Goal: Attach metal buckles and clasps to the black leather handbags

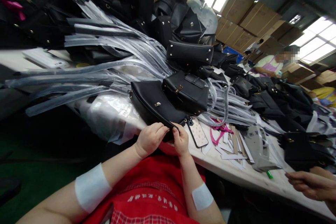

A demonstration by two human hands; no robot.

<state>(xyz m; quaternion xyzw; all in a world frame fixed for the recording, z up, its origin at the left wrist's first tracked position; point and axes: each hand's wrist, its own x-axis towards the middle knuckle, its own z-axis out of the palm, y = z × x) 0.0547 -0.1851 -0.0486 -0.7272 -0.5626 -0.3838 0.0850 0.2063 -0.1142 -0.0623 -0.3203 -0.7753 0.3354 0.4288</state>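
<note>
A black handbag [154,103] with a small gold clasp lies tilted at the table's near edge. Both of my hands pinch its near edge, close together. My left hand [153,138] has its fingers closed on the bag's edge from the left. On the right, my right hand [180,139] grips the same edge between thumb and fingers. Right behind it sits another black handbag [187,92] with a gold clasp and a strap. Beside my right hand lies a phone [197,133] in a patterned case.
Plastic-wrapped straps [123,52] spread across the left of the table. Black bags [190,54] are heaped behind. Paper strips [235,147], a pink ribbon [219,131] and a grey plastic bag [258,148] lie to the right. A co-worker's hand [312,183] reaches in at far right.
</note>
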